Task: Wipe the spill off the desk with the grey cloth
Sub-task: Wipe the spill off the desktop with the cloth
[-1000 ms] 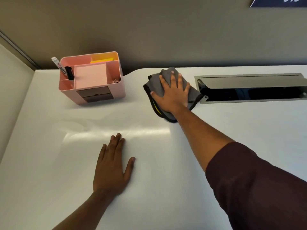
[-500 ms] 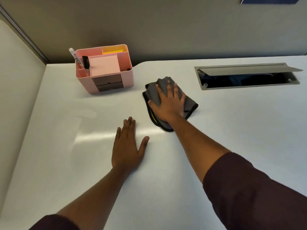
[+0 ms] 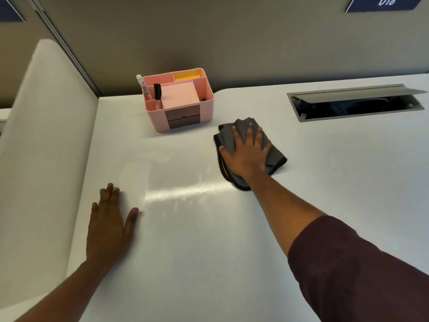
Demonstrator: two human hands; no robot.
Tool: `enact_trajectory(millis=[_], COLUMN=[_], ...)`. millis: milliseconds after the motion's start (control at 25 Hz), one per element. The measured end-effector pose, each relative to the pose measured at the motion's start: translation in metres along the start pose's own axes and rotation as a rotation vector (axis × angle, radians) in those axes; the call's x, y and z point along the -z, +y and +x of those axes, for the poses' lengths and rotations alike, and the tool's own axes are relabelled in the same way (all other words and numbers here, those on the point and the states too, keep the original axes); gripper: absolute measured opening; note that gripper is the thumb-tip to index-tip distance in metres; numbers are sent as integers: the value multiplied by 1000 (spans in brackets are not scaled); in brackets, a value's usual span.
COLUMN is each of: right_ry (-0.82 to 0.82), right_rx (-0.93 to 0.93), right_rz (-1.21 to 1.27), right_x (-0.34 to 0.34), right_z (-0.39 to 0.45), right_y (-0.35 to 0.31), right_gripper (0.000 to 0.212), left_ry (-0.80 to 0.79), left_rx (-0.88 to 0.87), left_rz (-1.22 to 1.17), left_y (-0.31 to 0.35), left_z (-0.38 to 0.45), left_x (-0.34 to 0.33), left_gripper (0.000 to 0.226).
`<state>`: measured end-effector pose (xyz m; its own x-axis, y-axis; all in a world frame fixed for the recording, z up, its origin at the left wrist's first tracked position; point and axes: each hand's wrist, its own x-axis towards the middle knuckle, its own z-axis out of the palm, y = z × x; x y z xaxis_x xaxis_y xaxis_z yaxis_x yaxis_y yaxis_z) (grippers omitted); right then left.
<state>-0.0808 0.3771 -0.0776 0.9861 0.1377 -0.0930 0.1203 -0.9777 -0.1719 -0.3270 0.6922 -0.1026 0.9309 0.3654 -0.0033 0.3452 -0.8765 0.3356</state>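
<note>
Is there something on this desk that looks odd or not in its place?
Only faint smears on the desk, at, between the pink organizer and the left hand. The cable hatch stands open.

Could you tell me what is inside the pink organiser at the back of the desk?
The pink organiser holds two markers, a pink pad and yellow notes. Its dark front drawers are closed, so their contents are hidden.

We see a taupe partition wall (image 3: 232, 38) behind the white desk (image 3: 209, 252), a pale side panel (image 3: 46, 147) at its left, 1 blue sign (image 3: 383, 3) reading 018, and a grey cable hatch (image 3: 355, 101) standing ajar.
</note>
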Motion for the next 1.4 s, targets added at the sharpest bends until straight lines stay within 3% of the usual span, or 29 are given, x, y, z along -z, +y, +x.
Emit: enact_trajectory(millis=[120,200,240,280,320,400,480,520,560,640,760,800,840,920,1000,1040,1120,1200,1320,1400], right_ry=[-11,-25,-25,-12,-10,37,36,22,25,8,-2,23,28,57,62,48,23,-32,-28,-45], right_rx=[450,807,897,862,715,242,-102,-140,-76,221,706,733,641,230,-105,-138,16,301,746,736], right_rz=[-31,-76,-114,-147,-166,-116,-7,15,21,15,-41,-72,-100,-83,-23,-10,12,22,-34,-107], right_x=[-35,-44,-39,-33,-24,-7,-7,-15,-27,-51,-57,-51,-44,-29,-27,-33,-50,-63,-61,-48], right_z=[-65,-96,-91,-76,-58,-21,-4,-8,-21,-64,-98,-88,-76,-45,-28,-29,-52,-88,-112,-93], right_y=[-64,-55,-37,-20,-7,-4,-48,-82,-118,-170,-145,-118,-94,-69,-100,-132,-199,-232,-182,-139], right_gripper=[82,81,80,78,76,76,81,84,86,87,83,82,80,79,84,87,88,85,79,78], left_ry=[-5,8,7,6,6,14,19,16,15,22,15,15,14,8,3,4,18,42,51,21], left_rx=[-25,-22,-20,-17,-15,-17,-16,-12,-13,-23,-31,-29,-28,-25,-24,-26,-48,-58,-29,-55], left_rz=[42,45,38,34,40,45,36,33,29,19,-3,-2,5,20,14,6,-31,-145,-331,-250], left_y=[-16,-17,-18,-20,-20,-19,-16,-15,-14,-12,-11,-11,-10,-8,-8,-8,-8,-7,-18,-36], left_z=[-1,-2,-1,0,0,-1,1,2,2,1,1,1,1,-1,0,0,-1,-2,-11,-22], left_x=[-3,-6,-6,-5,-5,-5,-4,-4,-3,-1,2,3,3,4,4,5,6,8,12,14], left_gripper=[82,80,80,80,80,79,77,76,76,75,76,77,77,78,78,77,75,74,76,83])
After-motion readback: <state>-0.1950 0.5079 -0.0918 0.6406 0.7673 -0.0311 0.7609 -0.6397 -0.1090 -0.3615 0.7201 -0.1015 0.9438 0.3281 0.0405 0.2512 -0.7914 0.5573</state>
